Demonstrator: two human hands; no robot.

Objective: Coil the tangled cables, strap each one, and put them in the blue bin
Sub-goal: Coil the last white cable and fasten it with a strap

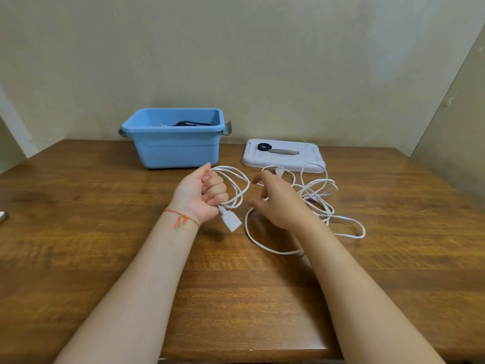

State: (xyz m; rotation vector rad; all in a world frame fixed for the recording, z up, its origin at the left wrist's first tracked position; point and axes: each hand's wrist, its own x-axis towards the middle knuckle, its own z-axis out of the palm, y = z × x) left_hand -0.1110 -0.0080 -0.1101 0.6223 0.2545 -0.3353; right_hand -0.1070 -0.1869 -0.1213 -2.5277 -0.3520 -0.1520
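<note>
My left hand grips a few loops of a white cable, and the cable's white plug hangs below the fist. The rest of this cable lies in loose tangled loops on the wooden table to the right. My right hand hovers over that slack with fingers curled and pinches a strand of the cable; it is blurred. The blue bin stands at the back, with a black coiled cable inside. A black strap ring lies on a white lid.
The white lid lies flat to the right of the bin, with a grey piece on it beside the strap. A wall runs behind the table. A small metallic object shows at the far left edge. The table's front edge is near my elbows.
</note>
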